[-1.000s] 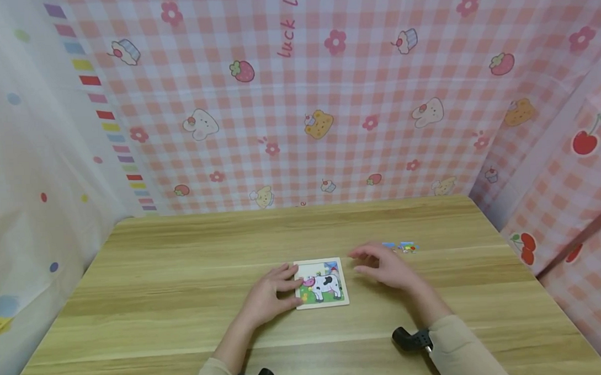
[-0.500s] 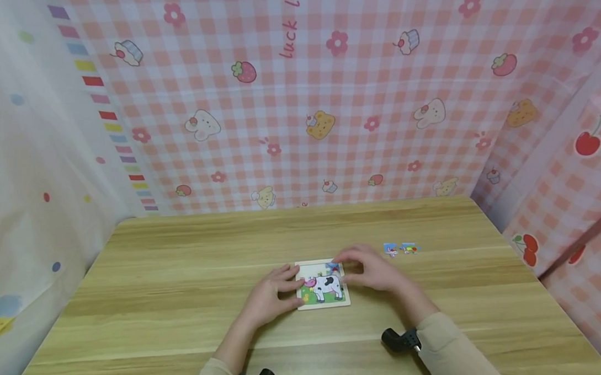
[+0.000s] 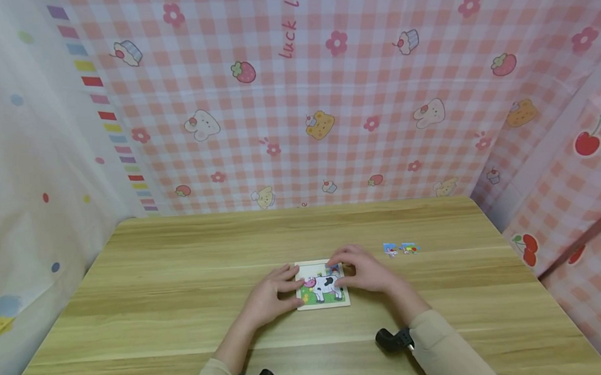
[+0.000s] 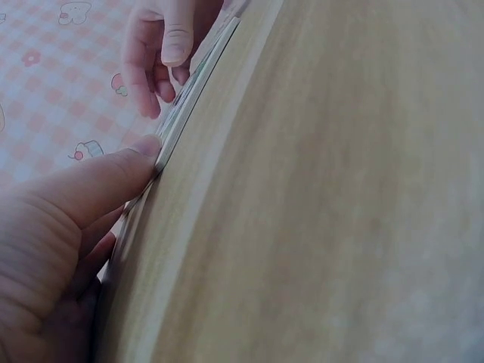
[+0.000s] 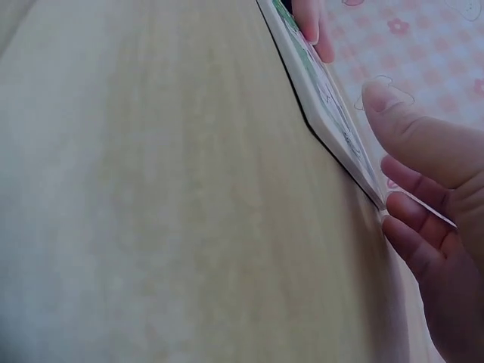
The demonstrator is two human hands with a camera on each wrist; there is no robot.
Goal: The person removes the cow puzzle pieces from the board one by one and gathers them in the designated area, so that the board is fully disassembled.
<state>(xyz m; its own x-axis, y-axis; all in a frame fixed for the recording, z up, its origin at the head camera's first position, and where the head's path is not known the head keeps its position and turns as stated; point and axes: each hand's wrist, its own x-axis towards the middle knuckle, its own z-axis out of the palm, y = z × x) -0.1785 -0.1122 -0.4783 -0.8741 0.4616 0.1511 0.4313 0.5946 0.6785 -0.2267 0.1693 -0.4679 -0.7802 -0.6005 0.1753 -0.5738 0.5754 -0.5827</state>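
A square board puzzle (image 3: 326, 287) with a cow picture and a pale frame lies flat on the table; a pale area shows at its upper left. My left hand (image 3: 267, 299) rests on its left side, fingers spread. In the left wrist view the left thumb (image 4: 141, 155) presses the frame's edge (image 4: 198, 92). My right hand (image 3: 367, 272) is over the board's right side, index finger near the top right. The right wrist view shows the right hand (image 5: 446, 193) with thumb and fingers apart, its thumb above the board (image 5: 325, 112); nothing shows between them.
Two small coloured puzzle pieces, one (image 3: 390, 249) beside another (image 3: 410, 248), lie on the wooden table (image 3: 183, 258) behind and right of the board. A pink checked curtain (image 3: 277, 100) hangs behind the table, with more cloth at both sides.
My right hand has moved left from beside the board to over its right side, uncovering the loose pieces behind it. My left hand has stayed on the left side.
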